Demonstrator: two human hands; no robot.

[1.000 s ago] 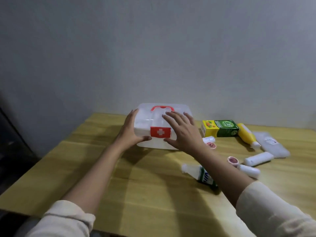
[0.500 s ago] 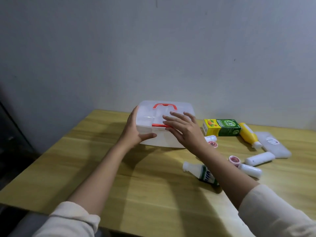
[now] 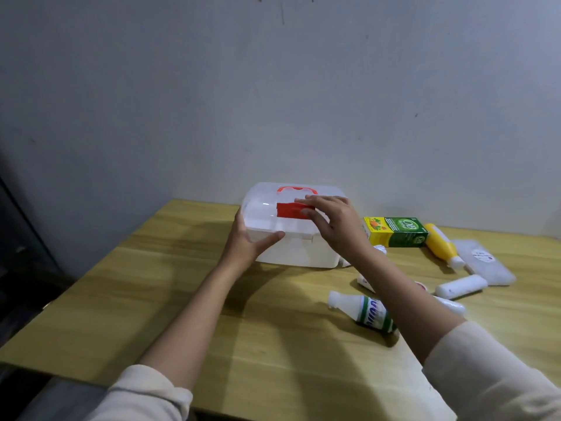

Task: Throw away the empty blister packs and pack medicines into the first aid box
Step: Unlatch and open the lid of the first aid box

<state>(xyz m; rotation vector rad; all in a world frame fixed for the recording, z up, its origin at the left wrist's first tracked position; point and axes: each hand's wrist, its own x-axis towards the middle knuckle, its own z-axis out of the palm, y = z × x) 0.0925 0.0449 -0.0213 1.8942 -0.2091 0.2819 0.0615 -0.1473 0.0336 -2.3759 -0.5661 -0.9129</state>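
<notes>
While the left hand [image 3: 247, 243] grips the box [image 3: 296, 235] side, the open right hand [image 3: 335, 226] should lift the red latch [image 3: 290, 210] fully, keeping the box flat on the tabletop [image 3: 212, 314].

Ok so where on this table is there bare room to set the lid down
The table is bare left of the first aid box and in front of it, between the forearms. Right of the box is crowded: green-yellow carton, yellow bottle, white bottle.
</notes>
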